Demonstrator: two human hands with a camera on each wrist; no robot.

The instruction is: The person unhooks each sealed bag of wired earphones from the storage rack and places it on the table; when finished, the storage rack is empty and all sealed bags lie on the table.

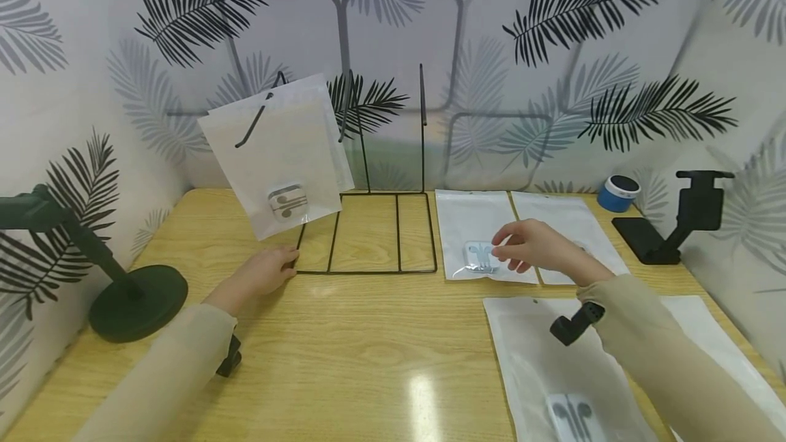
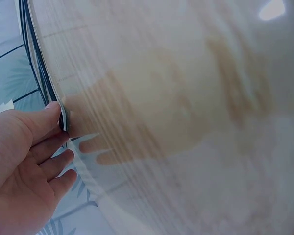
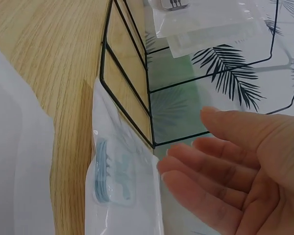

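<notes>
My left hand (image 1: 263,273) pinches the front left corner of a black wire display rack (image 1: 362,272); in the left wrist view, thumb and finger meet at the dark wire (image 2: 63,120). White plastic pouches (image 1: 270,135) hang tilted from the rack's left hook, the front one showing earphones in a clear case (image 1: 288,203). My right hand (image 1: 531,244) is held over a white pouch (image 1: 457,224) that lies right of the rack, with a case of earphones (image 1: 479,256) inside. Its fingers are loosely bent with nothing between them, as the right wrist view confirms.
Another pouch (image 1: 552,207) lies beside the first, and more pouches (image 1: 522,353) lie nearer on the right. A blue round container (image 1: 617,194) and a black stand (image 1: 700,210) are at the back right. A dark green lamp base (image 1: 141,302) stands left.
</notes>
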